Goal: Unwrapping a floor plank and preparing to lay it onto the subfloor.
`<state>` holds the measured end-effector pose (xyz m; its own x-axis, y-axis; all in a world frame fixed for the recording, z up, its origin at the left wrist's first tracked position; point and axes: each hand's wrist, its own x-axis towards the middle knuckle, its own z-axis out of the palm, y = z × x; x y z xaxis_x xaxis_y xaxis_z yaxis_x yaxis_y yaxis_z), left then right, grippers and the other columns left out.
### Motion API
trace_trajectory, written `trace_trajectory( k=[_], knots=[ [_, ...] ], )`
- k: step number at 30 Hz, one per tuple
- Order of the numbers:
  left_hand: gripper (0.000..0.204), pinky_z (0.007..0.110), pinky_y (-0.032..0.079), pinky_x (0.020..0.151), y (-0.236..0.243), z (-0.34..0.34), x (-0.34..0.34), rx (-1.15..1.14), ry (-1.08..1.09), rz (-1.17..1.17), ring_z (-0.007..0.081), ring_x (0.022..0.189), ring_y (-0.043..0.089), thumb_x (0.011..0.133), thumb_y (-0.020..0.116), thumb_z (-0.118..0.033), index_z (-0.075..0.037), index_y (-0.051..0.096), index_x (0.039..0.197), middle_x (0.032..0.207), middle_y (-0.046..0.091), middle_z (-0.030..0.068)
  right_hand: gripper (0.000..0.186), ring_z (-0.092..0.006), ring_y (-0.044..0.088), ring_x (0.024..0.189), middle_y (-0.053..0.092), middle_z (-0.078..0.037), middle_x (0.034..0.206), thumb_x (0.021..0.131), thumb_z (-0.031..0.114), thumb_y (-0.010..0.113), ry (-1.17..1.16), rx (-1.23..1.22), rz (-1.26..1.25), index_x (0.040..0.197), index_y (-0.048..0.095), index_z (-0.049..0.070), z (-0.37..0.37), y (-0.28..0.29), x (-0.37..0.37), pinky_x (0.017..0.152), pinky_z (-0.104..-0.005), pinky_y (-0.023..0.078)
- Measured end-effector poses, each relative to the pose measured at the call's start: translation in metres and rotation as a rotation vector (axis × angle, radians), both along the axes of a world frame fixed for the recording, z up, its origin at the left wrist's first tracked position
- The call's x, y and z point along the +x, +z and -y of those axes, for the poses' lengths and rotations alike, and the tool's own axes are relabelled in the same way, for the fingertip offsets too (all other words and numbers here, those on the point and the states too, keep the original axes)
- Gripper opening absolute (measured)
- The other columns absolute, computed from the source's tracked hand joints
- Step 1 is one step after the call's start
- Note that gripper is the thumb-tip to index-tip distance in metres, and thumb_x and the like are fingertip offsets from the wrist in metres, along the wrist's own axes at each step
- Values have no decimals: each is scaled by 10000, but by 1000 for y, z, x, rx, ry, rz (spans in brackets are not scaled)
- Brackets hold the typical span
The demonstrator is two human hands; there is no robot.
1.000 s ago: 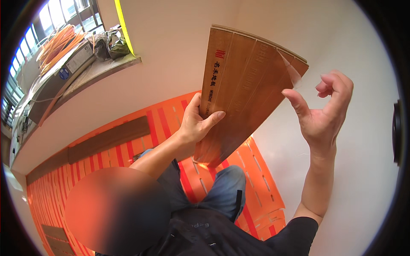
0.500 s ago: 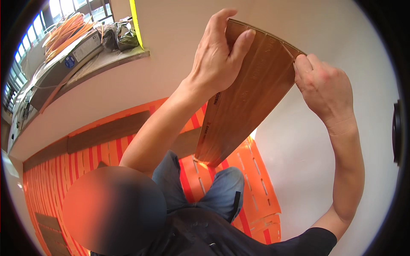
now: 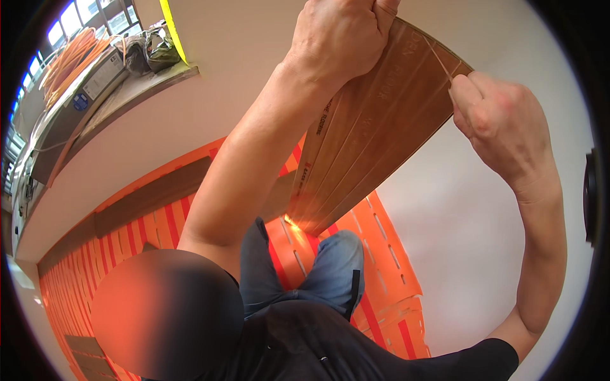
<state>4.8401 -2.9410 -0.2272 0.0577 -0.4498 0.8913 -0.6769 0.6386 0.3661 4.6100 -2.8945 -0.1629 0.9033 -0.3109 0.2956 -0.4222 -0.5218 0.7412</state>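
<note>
A bundle of brown wooden planks (image 3: 381, 140) in clear film stands tilted before me, its far end down by the orange floor covering. My left hand (image 3: 340, 38) grips its top left corner. My right hand (image 3: 499, 124), fingers curled tight at the top right, pinches the clear wrap (image 3: 441, 60), which is drawn taut into a thin strand across the plank face.
Orange underlay (image 3: 387, 267) with red stripes covers the floor, with dark planks (image 3: 152, 187) along the left wall. Orange cable (image 3: 70, 63), bags (image 3: 162, 51) and a long grey box (image 3: 76, 117) lie on the window sill at upper left. A white wall (image 3: 457, 241) stands at right.
My left hand has moved from mid-bundle up to its top. My right hand has gone from open beside the bundle to closed on the wrap, then shifted slightly right, tugging it taut.
</note>
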Motion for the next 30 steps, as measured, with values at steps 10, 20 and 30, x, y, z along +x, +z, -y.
trace_trajectory(
  k=[10, 20, 30],
  knots=[
    [629, 457, 489, 620, 0, 1, -8, -3, -93, -32, 305, 615, 585, 1111, 405, -397, 46, 591, 704, 733, 620, 190, 239, -253, 513, 516, 492, -71, 615, 816, 15, 680, -10, 164, 77, 736, 462, 72, -15, -18, -1, 467, -379, 417],
    [613, 470, 517, 734, 6, -9, -7, 117, 40, -13, 323, 709, 604, 1109, 381, -423, 28, 666, 807, 804, 637, 178, 433, -155, 569, 613, 526, -15, 749, 853, 459, 768, 92, -270, 380, 809, 521, 107, -39, -7, 25, 517, -300, 492],
    [582, 442, 506, 927, 86, -40, -8, 436, 41, 654, 334, 994, 675, 1107, 349, -406, 30, 707, 970, 976, 714, 187, 116, -169, 591, 501, 512, 0, 580, 876, 134, 653, -78, -320, 209, 775, 598, 124, -7, -39, 28, 427, -304, 496]
  ],
)
